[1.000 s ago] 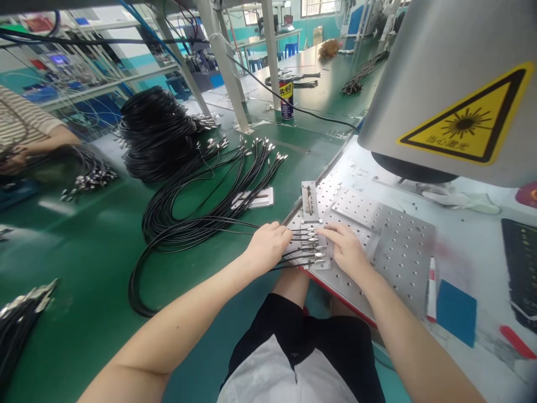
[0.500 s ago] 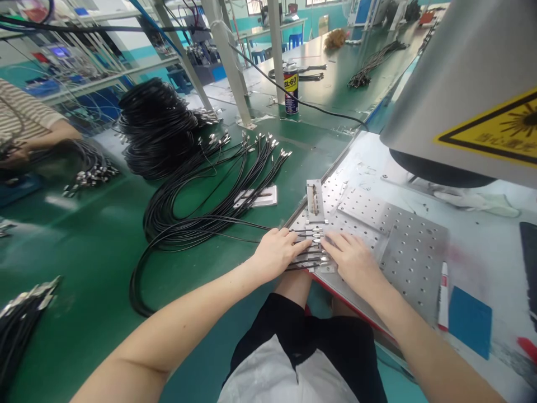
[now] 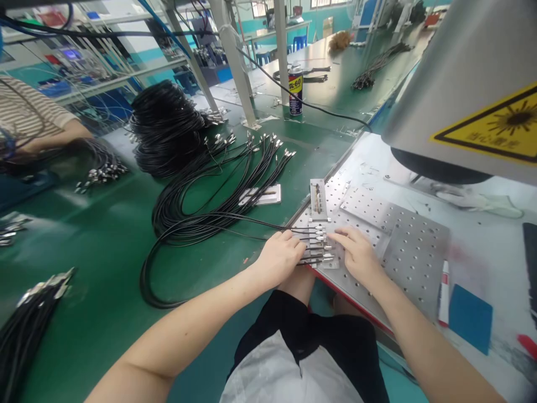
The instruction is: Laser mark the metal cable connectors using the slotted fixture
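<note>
Several black cables (image 3: 235,217) with silver metal connectors (image 3: 322,238) lie side by side in a small metal fixture (image 3: 331,263) at the edge of a perforated plate. My left hand (image 3: 281,254) is closed over the cables just left of the connectors, its fingers curled down on them; the fingertips are partly hidden. My right hand (image 3: 358,254) is on the other side, with its index finger stretched toward the connector ends and the other fingers loosely bent. I see nothing held in it. The cables run left into a large loop on the green table.
A metal block (image 3: 318,198) stands behind the fixture, and a second one (image 3: 268,194) lies under cables. A laser machine head (image 3: 465,101) overhangs the perforated plate (image 3: 413,252). Around are coiled cables (image 3: 163,129), a spray can (image 3: 295,92), a marker (image 3: 443,294) and a co-worker's arm (image 3: 59,137).
My right hand has drawn slightly right from the connectors, its index finger now pointing at them. My left fingers have curled in and moved back a little. The view has shifted slightly.
</note>
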`<state>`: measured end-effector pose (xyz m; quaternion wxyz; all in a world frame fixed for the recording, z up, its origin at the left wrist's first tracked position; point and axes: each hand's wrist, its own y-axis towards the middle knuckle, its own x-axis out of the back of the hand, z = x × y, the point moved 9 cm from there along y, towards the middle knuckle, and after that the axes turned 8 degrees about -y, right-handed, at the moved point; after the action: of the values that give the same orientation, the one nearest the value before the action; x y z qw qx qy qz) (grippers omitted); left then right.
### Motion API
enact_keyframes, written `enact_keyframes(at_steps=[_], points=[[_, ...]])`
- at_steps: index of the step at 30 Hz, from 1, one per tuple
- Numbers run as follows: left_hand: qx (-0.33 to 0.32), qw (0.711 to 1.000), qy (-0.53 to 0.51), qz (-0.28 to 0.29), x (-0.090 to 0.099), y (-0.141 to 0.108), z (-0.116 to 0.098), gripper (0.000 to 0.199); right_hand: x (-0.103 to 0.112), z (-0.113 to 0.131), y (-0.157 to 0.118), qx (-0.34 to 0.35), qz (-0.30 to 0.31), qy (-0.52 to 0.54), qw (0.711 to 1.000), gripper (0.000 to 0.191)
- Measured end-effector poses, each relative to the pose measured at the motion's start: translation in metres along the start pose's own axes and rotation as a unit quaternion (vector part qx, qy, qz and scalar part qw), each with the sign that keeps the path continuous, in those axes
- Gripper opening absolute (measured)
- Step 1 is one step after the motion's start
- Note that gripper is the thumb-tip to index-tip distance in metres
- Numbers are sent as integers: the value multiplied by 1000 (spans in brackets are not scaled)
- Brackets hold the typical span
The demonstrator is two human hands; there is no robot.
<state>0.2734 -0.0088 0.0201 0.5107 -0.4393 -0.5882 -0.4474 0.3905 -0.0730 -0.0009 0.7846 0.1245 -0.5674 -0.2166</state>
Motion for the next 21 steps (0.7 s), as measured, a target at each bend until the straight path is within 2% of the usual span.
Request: enact_keyframes(at_steps=[4, 9, 15, 19, 21], points=[[-3, 1000, -3, 5, 4, 0, 6, 15, 2, -2, 2, -13, -3, 31, 999, 52], [23, 999, 30, 4, 13, 0, 18, 17, 8, 0, 2, -13, -18, 52, 998, 53], [44, 998, 38, 11, 11, 1, 12, 18, 6, 8, 0, 23, -3, 11, 1000, 55], [18, 999, 29, 30, 4, 2, 6, 18, 3, 14, 0, 41, 14, -39, 998, 53], [-6, 999, 25, 34, 1, 1, 5, 28, 3, 15, 1, 35, 19, -48, 998, 51]])
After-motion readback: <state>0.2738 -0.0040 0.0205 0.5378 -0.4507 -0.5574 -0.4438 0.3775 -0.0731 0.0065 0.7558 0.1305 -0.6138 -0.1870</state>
